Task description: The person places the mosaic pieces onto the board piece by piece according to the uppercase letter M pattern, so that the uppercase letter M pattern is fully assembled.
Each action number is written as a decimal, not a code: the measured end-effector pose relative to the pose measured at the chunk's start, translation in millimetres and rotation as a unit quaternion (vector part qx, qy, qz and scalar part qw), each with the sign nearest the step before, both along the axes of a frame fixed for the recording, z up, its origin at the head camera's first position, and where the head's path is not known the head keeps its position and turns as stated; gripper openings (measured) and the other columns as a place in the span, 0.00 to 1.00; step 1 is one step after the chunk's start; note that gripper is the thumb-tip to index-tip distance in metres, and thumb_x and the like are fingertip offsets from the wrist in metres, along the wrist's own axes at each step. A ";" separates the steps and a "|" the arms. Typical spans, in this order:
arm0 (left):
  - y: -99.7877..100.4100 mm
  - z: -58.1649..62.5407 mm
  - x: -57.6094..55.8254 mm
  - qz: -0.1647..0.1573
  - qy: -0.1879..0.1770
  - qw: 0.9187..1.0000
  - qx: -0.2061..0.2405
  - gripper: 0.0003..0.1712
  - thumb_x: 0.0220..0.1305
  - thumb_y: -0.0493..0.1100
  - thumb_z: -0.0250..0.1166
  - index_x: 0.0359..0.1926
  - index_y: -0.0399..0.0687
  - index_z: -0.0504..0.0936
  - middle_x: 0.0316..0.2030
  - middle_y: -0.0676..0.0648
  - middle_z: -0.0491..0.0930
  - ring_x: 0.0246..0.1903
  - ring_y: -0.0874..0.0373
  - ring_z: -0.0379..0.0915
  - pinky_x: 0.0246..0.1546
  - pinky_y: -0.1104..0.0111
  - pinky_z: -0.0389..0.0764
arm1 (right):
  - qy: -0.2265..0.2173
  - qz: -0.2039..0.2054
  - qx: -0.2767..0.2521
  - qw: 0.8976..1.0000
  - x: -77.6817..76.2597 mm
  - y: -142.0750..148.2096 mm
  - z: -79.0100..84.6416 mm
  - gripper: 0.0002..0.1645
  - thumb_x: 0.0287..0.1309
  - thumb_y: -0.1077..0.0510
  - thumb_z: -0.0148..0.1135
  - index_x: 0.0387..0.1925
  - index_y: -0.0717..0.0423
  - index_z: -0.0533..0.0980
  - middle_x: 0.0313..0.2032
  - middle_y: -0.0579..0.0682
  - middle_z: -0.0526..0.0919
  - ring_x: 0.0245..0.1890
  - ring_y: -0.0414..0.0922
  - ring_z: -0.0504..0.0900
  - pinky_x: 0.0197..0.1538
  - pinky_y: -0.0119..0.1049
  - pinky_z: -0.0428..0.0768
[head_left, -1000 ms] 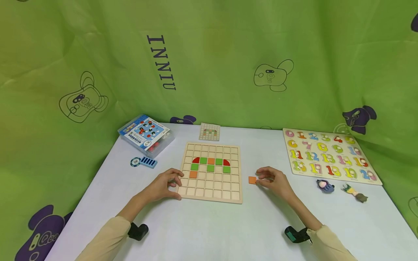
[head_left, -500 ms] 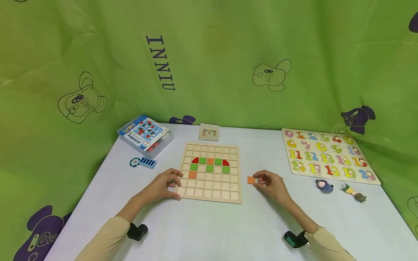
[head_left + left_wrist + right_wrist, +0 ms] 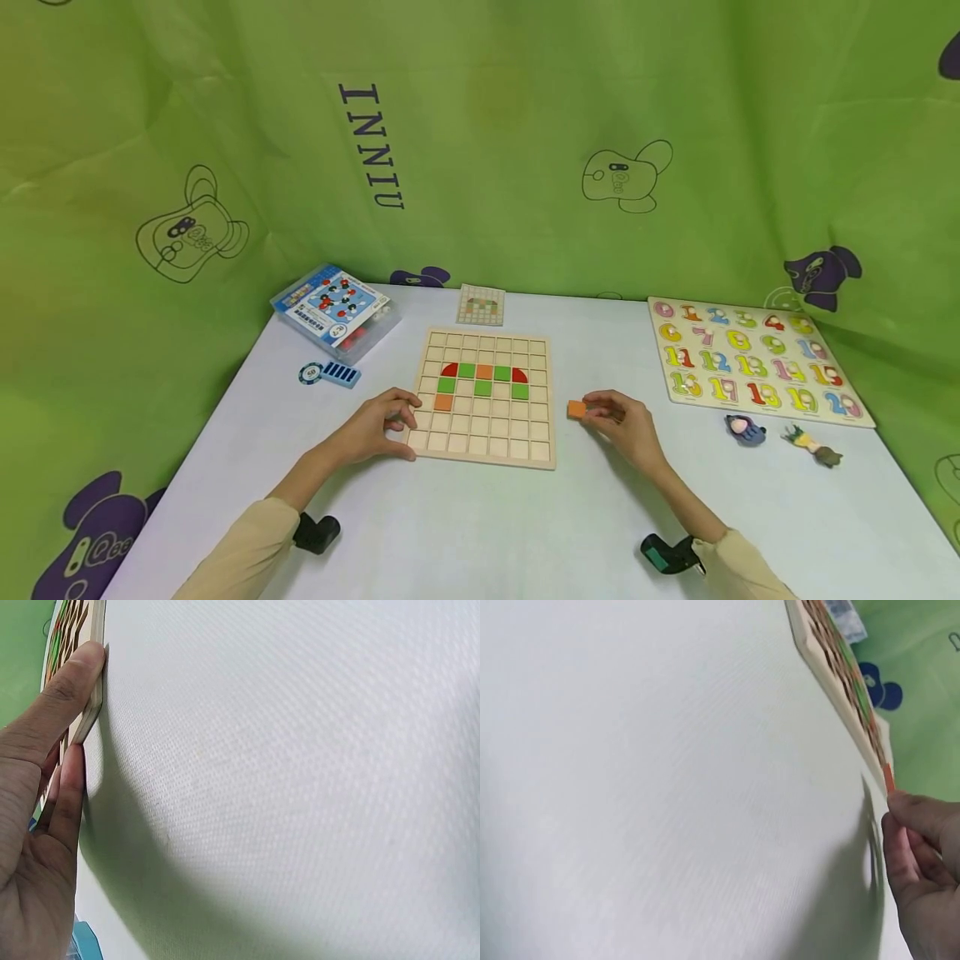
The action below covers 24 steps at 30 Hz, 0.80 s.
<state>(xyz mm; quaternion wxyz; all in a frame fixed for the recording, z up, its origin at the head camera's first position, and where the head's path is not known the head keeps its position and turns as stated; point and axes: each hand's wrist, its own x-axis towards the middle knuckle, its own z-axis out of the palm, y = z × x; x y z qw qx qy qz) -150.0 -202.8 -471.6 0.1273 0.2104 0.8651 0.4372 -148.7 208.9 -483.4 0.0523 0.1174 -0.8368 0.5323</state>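
Note:
A wooden grid board (image 3: 480, 433) lies on the table with red, green and orange tiles set in some of its squares. My left hand (image 3: 380, 425) holds the board's near-left corner, thumb on the front edge and fingers along the left side. In the left wrist view the thumb (image 3: 71, 679) presses against the wooden rim. To the right of the board, my right hand (image 3: 624, 423) pinches an orange square tile (image 3: 576, 409) between thumb and fingertips. The right wrist view shows this tile (image 3: 888, 778) edge-on, raised above the tabletop.
Behind the board stands a small pattern card (image 3: 481, 305). A clear plastic box (image 3: 336, 310), a round chip (image 3: 310, 372) and a blue block (image 3: 341, 374) lie left. At right are a number puzzle (image 3: 757, 358) and two small figures (image 3: 746, 429). A green curtain (image 3: 480, 167) hangs behind.
My right fingers have closed on the orange tile and lifted it off the table, tilting it slightly. The left hand and the board stay put.

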 end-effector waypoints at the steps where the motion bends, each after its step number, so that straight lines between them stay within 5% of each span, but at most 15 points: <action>1: 0.0 0.0 0.1 0.000 0.000 1.000 0.000 0.19 0.39 0.38 0.80 0.31 0.45 0.78 0.56 0.45 0.70 0.54 0.49 0.68 0.46 0.71 0.80 | -0.002 -0.003 -0.003 1.000 -0.1 -1.7 0.9 0.16 0.48 0.72 0.69 0.42 0.69 0.78 0.41 0.63 0.84 0.35 0.44 0.83 0.38 0.24 0.81; 14: -0.7 -1.3 -0.7 0.001 0.001 1.000 0.002 0.20 0.39 0.38 0.80 0.30 0.45 0.77 0.56 0.44 0.70 0.54 0.48 0.67 0.46 0.72 0.80 | -0.029 -0.004 -0.038 0.999 -4.1 -29.6 4.8 0.17 0.50 0.73 0.68 0.44 0.70 0.78 0.43 0.65 0.83 0.39 0.54 0.83 0.41 0.26 0.82; 24: -0.2 -1.9 -0.5 0.000 -0.001 1.000 0.006 0.20 0.39 0.37 0.80 0.31 0.45 0.78 0.57 0.44 0.70 0.54 0.48 0.68 0.46 0.72 0.80 | -0.041 0.015 -0.048 0.998 1.4 -55.5 27.9 0.17 0.47 0.77 0.66 0.43 0.76 0.76 0.41 0.70 0.81 0.38 0.63 0.81 0.39 0.33 0.84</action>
